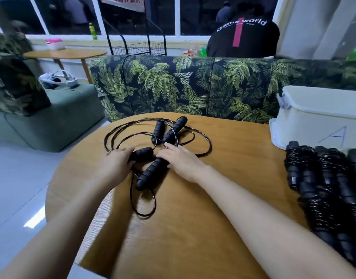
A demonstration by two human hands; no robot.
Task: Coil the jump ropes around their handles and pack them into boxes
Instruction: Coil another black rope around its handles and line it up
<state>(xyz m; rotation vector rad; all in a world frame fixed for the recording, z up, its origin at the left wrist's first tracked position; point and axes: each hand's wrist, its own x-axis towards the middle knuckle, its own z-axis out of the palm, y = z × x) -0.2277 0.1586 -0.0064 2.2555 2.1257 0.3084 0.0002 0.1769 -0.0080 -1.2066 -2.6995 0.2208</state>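
Work surface (193, 228): a round wooden top with loose black jump ropes lying at its middle. Four black ribbed handles are in view. Two far handles (167, 129) lie side by side near the far edge, close together at their near ends. A third handle (143, 154) lies crosswise in front of them. The left grip (116, 166) is closed over that handle's left end, fingers curled round it. A fourth, slanted handle (151, 173) runs from under the right grip (183, 162) down towards the person. The right grip lies on the upper end of it with fingers stretched out rather than closed, the forefinger reaching towards the far pair; whether the thumb presses the handle cannot be told. Thin black cord (203, 137) loops loosely around all four handles, with one loop trailing towards the near edge. At the right edge of the surface lies a pile of wound ropes (324, 188), cord wrapped round their handles. Just beyond the pile stands a white lidded box (318, 117), lid on, marked with a blue letter A. Behind the surface is a leaf-print sofa (173, 87), and past its back a person in a black shirt (243, 37) sits facing away.
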